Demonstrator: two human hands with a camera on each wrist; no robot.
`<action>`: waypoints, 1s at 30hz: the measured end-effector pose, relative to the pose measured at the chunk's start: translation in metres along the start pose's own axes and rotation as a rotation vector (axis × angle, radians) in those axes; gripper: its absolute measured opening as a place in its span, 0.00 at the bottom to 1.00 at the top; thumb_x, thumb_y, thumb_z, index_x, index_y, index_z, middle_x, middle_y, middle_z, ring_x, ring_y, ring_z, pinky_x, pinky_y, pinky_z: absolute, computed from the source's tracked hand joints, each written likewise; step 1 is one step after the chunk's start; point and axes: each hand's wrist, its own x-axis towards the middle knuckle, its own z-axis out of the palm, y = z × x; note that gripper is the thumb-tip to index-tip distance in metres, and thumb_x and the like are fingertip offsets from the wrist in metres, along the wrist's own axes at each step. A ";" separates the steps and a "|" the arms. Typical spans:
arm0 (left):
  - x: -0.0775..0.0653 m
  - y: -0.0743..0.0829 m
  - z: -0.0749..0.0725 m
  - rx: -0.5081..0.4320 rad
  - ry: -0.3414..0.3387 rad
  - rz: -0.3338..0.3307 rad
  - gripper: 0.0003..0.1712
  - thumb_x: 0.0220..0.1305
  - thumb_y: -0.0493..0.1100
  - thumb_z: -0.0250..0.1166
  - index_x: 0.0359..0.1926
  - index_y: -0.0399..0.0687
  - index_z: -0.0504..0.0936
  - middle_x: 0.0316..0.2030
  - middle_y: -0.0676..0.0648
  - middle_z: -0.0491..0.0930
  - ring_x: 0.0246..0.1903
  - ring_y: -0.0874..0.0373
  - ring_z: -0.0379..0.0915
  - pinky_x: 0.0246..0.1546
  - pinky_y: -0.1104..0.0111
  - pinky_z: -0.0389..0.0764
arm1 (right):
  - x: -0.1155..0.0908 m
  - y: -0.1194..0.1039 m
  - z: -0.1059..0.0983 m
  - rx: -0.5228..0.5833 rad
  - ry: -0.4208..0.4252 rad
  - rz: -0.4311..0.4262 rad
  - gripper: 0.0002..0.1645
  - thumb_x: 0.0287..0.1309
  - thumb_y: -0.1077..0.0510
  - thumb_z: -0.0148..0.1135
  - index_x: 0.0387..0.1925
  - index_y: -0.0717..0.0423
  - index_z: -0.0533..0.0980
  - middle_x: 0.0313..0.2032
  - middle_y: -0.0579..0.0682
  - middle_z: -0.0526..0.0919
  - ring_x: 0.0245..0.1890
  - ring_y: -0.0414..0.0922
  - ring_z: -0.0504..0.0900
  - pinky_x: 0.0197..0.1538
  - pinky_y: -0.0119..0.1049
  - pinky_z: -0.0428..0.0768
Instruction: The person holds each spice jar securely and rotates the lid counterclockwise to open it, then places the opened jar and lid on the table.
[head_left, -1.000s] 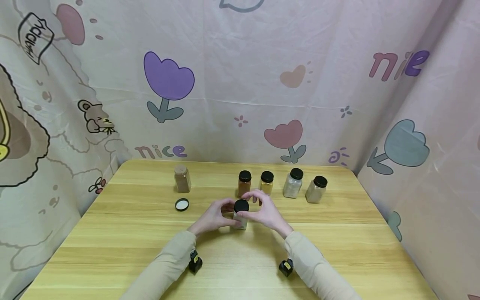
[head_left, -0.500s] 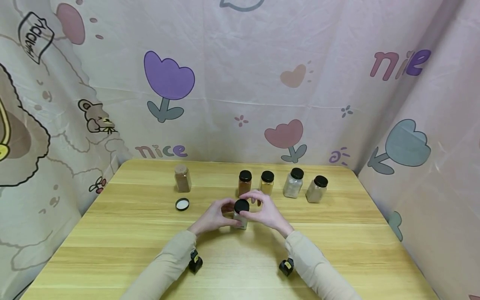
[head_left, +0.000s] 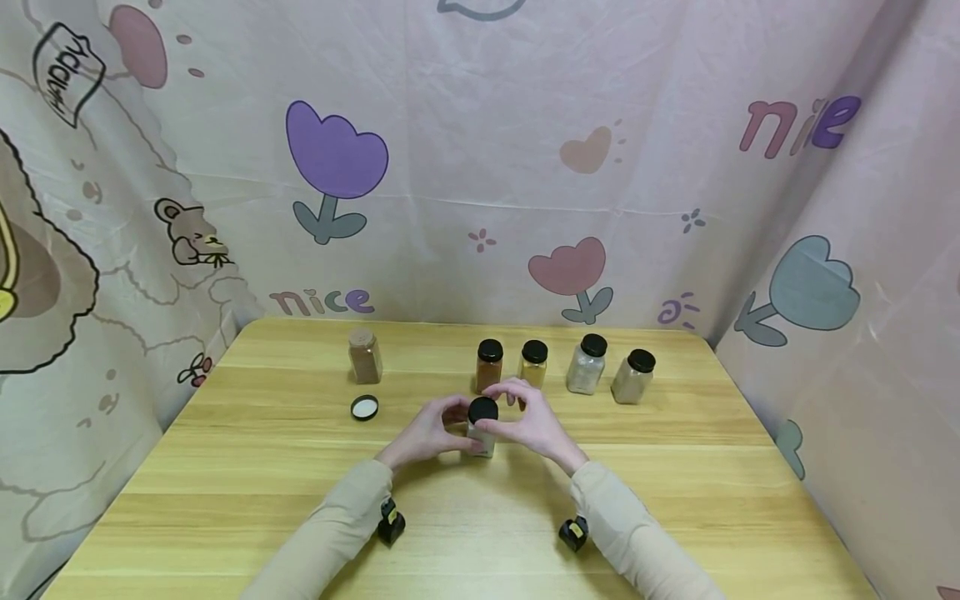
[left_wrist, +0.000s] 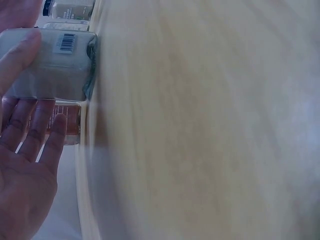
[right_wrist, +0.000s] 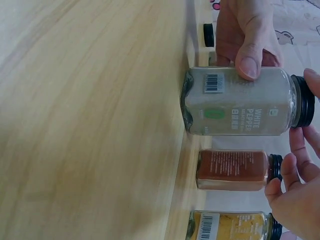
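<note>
Here, largest first:
Table: the pale wooden table [head_left: 675, 500] carries everything; the clear glass jar of white pepper with a black screw lid [head_left: 482, 427] stands upright near its middle, in front of a back row of jars.
Back row: four black-lidded spice jars [head_left: 564, 367], and to the left an uncapped jar of brown powder [head_left: 364, 357] with its loose black cap [head_left: 364, 407] lying just beside it.
Left hand [head_left: 425, 433]: thumb and fingers curled round the jar's glass body.
Right hand [head_left: 528, 421]: fingertips pinch the lid rim.
Handling: likely rigid, smooth, breakable and fairly light; best held by the flat body, lid turned separately.
Views: only the right wrist view [right_wrist: 235, 102] shows the label and barcode; only the head view shows the row.
</note>
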 end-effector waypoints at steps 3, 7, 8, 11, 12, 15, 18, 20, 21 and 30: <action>0.000 0.000 0.000 0.006 0.003 0.002 0.29 0.52 0.38 0.79 0.55 0.39 0.79 0.52 0.39 0.84 0.55 0.47 0.81 0.60 0.64 0.81 | 0.000 0.001 -0.001 0.000 -0.001 -0.009 0.23 0.49 0.56 0.79 0.49 0.53 0.84 0.43 0.53 0.84 0.40 0.53 0.70 0.41 0.40 0.66; 0.000 0.000 0.000 0.014 0.009 -0.002 0.29 0.52 0.39 0.79 0.54 0.40 0.80 0.52 0.40 0.84 0.55 0.47 0.81 0.61 0.63 0.81 | 0.001 0.001 -0.002 -0.008 -0.017 -0.030 0.22 0.50 0.56 0.78 0.48 0.53 0.84 0.43 0.53 0.84 0.40 0.57 0.71 0.40 0.43 0.67; 0.000 0.000 0.000 0.013 0.009 -0.005 0.29 0.52 0.39 0.79 0.54 0.40 0.80 0.52 0.40 0.84 0.55 0.47 0.81 0.61 0.64 0.81 | 0.001 0.001 -0.002 -0.011 -0.022 -0.035 0.22 0.51 0.56 0.78 0.49 0.53 0.84 0.43 0.53 0.84 0.40 0.57 0.71 0.40 0.43 0.67; 0.000 0.000 0.000 0.011 0.011 -0.009 0.29 0.51 0.39 0.79 0.54 0.40 0.80 0.51 0.40 0.84 0.55 0.47 0.81 0.60 0.67 0.81 | 0.001 0.002 -0.003 -0.019 -0.036 -0.044 0.22 0.52 0.56 0.77 0.50 0.53 0.84 0.44 0.53 0.83 0.40 0.58 0.70 0.40 0.44 0.67; 0.000 0.001 0.000 0.009 0.011 -0.010 0.29 0.51 0.39 0.79 0.54 0.40 0.79 0.51 0.40 0.84 0.55 0.47 0.81 0.60 0.67 0.81 | 0.001 0.002 -0.003 -0.020 -0.041 -0.047 0.22 0.52 0.56 0.76 0.50 0.53 0.83 0.45 0.53 0.83 0.40 0.58 0.70 0.40 0.44 0.67; 0.000 0.000 0.000 0.003 0.010 -0.009 0.29 0.51 0.38 0.79 0.54 0.39 0.79 0.51 0.40 0.84 0.55 0.46 0.81 0.61 0.65 0.81 | 0.000 0.002 -0.003 -0.023 -0.050 -0.050 0.24 0.53 0.57 0.76 0.53 0.54 0.82 0.46 0.53 0.83 0.41 0.56 0.70 0.41 0.42 0.67; 0.000 0.001 0.000 0.010 0.006 -0.007 0.29 0.51 0.39 0.79 0.54 0.39 0.79 0.51 0.40 0.84 0.55 0.46 0.81 0.61 0.60 0.81 | -0.001 0.003 -0.003 -0.017 -0.050 -0.039 0.26 0.53 0.56 0.76 0.55 0.52 0.81 0.46 0.52 0.82 0.42 0.54 0.69 0.42 0.40 0.66; 0.000 0.001 0.000 0.013 0.002 -0.007 0.29 0.52 0.39 0.79 0.54 0.40 0.79 0.51 0.40 0.84 0.54 0.47 0.81 0.61 0.58 0.81 | -0.001 0.002 -0.003 -0.005 -0.044 -0.024 0.28 0.53 0.56 0.77 0.57 0.52 0.80 0.45 0.52 0.81 0.42 0.52 0.68 0.42 0.39 0.64; 0.000 0.001 0.000 0.016 0.002 -0.006 0.29 0.52 0.39 0.79 0.54 0.40 0.80 0.51 0.40 0.84 0.54 0.48 0.81 0.61 0.57 0.81 | -0.002 0.002 -0.002 0.003 -0.038 -0.018 0.28 0.52 0.56 0.77 0.56 0.52 0.81 0.44 0.52 0.80 0.42 0.52 0.68 0.41 0.38 0.64; 0.000 -0.002 0.001 0.016 -0.002 0.010 0.28 0.52 0.39 0.79 0.54 0.41 0.80 0.52 0.40 0.84 0.54 0.50 0.82 0.59 0.68 0.81 | 0.000 0.000 0.003 0.012 0.031 -0.022 0.22 0.49 0.61 0.79 0.48 0.57 0.83 0.42 0.57 0.83 0.41 0.58 0.68 0.40 0.37 0.63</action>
